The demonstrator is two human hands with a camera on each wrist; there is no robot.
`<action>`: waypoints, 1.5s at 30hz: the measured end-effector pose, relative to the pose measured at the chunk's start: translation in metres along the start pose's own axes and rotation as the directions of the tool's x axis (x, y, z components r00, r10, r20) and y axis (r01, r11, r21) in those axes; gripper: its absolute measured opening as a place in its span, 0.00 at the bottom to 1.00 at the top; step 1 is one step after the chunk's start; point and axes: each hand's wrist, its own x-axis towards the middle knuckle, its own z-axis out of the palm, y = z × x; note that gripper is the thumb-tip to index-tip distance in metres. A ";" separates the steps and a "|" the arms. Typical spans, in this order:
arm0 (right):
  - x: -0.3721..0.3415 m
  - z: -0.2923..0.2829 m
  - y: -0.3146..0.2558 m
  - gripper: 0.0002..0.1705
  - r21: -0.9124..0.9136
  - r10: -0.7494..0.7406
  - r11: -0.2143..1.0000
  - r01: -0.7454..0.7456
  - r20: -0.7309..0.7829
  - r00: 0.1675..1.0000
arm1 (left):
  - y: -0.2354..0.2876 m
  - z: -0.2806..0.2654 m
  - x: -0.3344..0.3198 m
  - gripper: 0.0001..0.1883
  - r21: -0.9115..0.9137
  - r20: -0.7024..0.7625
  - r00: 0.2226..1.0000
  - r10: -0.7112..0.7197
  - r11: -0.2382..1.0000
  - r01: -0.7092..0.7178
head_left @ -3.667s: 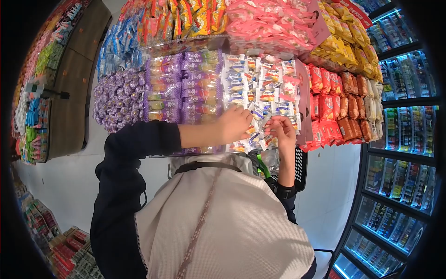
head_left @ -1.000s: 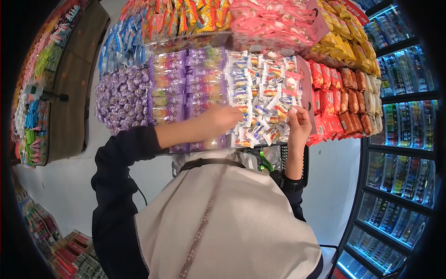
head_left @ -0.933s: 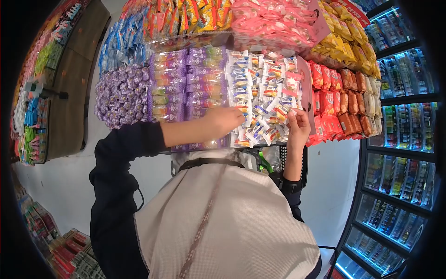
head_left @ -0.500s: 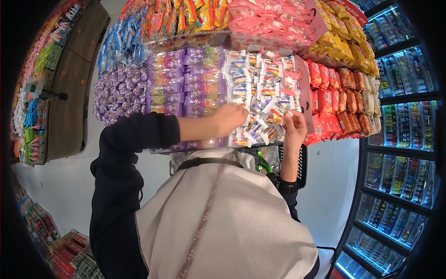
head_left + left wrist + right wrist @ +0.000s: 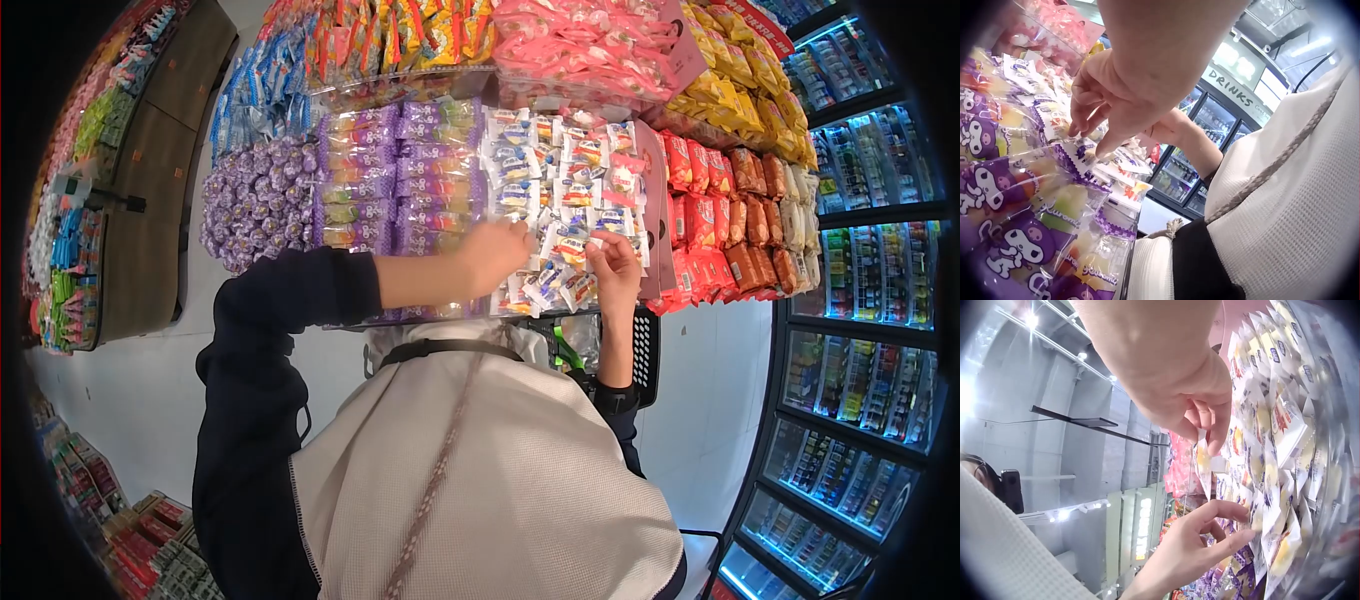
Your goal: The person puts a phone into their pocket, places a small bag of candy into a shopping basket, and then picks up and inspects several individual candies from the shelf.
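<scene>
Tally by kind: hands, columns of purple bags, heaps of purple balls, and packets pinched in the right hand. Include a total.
Left hand and right hand: 2
Columns of purple bags: 2
Heap of purple balls: 1
White packet: 1
Total: 6

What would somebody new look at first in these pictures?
Probably the bright colours in the head view: pink packets piled at the back, and purple packs left of the white packets. Next, the hands: the right hand pinches one white packet, near the left hand. Glowing drinks fridges line the right side.
</scene>
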 end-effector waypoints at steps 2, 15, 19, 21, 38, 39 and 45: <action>0.001 0.007 -0.006 0.09 -0.013 0.007 1.000 -0.007 -0.012 1.000 | -0.011 -0.028 -0.004 0.14 -0.002 0.058 0.996 -0.074 0.997 0.074; 0.003 0.056 0.001 0.14 -0.604 -0.100 0.761 0.235 0.249 0.963 | -0.057 -0.043 -0.043 0.14 -0.156 -0.188 0.958 -0.215 0.970 0.187; 0.002 0.052 -0.003 0.13 -0.644 -0.150 0.722 0.254 0.213 0.965 | -0.065 -0.042 -0.022 0.13 -0.137 -0.215 0.963 -0.164 0.981 0.137; 0.003 0.047 -0.004 0.13 -0.603 -0.120 0.772 0.202 0.173 0.978 | -0.070 -0.039 -0.004 0.12 -0.133 -0.234 0.963 -0.133 0.986 0.103; -0.011 0.003 -0.001 0.08 -0.417 -0.044 0.908 0.022 -0.043 0.998 | -0.083 -0.021 0.050 0.21 -0.198 -0.138 0.987 -0.079 0.979 0.051; -0.011 0.003 -0.001 0.08 -0.415 -0.055 0.909 0.034 -0.040 0.998 | -0.083 -0.023 0.047 0.21 -0.192 -0.120 0.989 -0.089 0.979 0.065; -0.009 -0.002 -0.002 0.07 -0.481 -0.112 0.873 0.077 -0.044 0.993 | -0.074 -0.036 0.043 0.17 -0.189 -0.318 0.948 -0.002 0.980 -0.061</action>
